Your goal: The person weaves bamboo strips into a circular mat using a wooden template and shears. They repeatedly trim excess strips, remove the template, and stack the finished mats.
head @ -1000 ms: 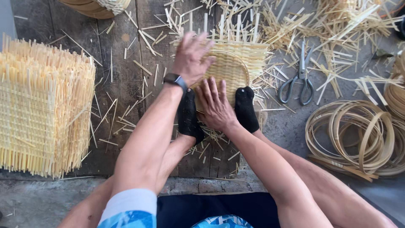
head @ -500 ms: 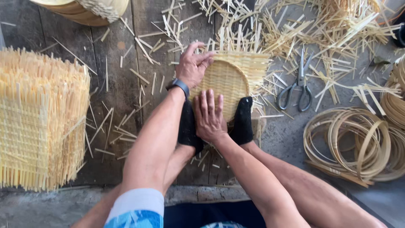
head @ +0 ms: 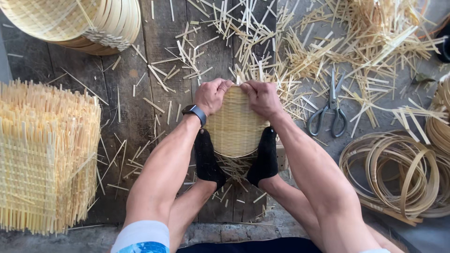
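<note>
A small round woven bamboo basket [head: 234, 126] sits on the wooden floor between my two feet in black socks [head: 206, 159]. My left hand [head: 212, 95] grips the far rim of the basket at its left side; a dark watch is on that wrist. Right beside it, my right hand [head: 262, 97] clasps the far rim at the right. Both fists are closed over the top edge, thumbs nearly touching. Loose strip ends of the weave stick out beyond the hands.
A stack of square woven bamboo mats [head: 44, 154] stands at the left. Finished baskets [head: 79, 21] lie at the top left. Scissors [head: 330, 107] rest to the right among scattered bamboo offcuts [head: 328, 42]. Coiled bamboo hoops [head: 393, 173] lie at the right.
Both hands have moved up from the basket's face to its far rim and closed on it. The camera has come closer to the work.
</note>
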